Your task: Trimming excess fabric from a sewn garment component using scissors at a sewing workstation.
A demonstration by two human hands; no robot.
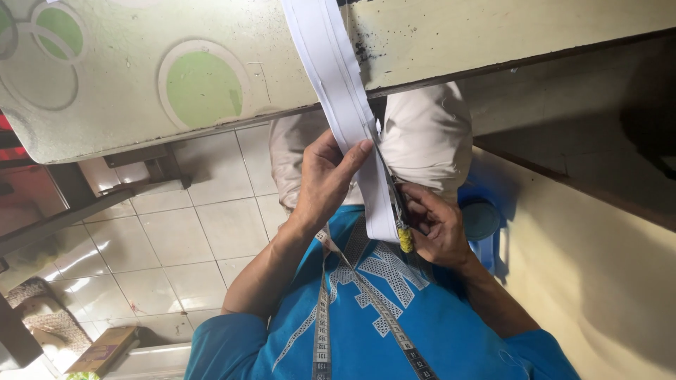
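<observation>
While the left hand (325, 179) pinches the white fabric strip (345, 105) that hangs over the near edge of the table (113, 84), the right hand (436, 229) grips scissors (394, 204) with a yellow handle, blades against the strip's edge. A measuring tape (322, 317) drapes over the blue shirt (366, 331).

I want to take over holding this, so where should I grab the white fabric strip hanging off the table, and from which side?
Grip the white fabric strip across its flat width just above the left hand, coming from the left. It hangs taut and flat there, while the right hand works scissors along its right edge, so that side is probably unsafe.
</observation>
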